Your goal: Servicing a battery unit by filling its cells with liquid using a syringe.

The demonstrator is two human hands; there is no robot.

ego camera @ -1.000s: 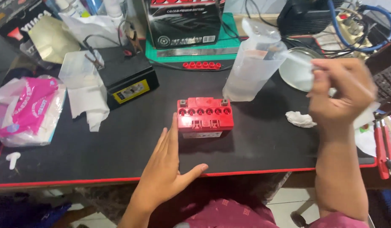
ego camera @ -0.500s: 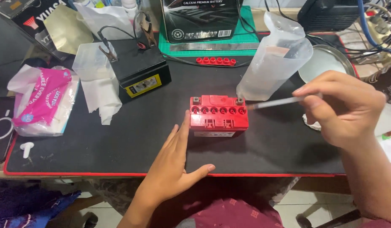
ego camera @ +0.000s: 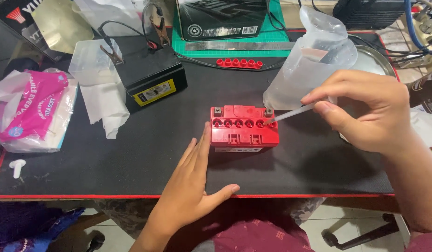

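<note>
Red battery [ego camera: 244,127] is sitting mid-mat on the black desk mat [ego camera: 132,154], six open filler holes along its top. Left hand [ego camera: 190,186] is lying flat and open at its 7 o'clock, fingertips touching the case. Right hand [ego camera: 365,112], over at 3 o'clock, is pinching a thin clear dropper [ego camera: 290,113], tip poking into the rightmost hole. Clear plastic jug [ego camera: 314,60] is standing at 1 o'clock.
</note>
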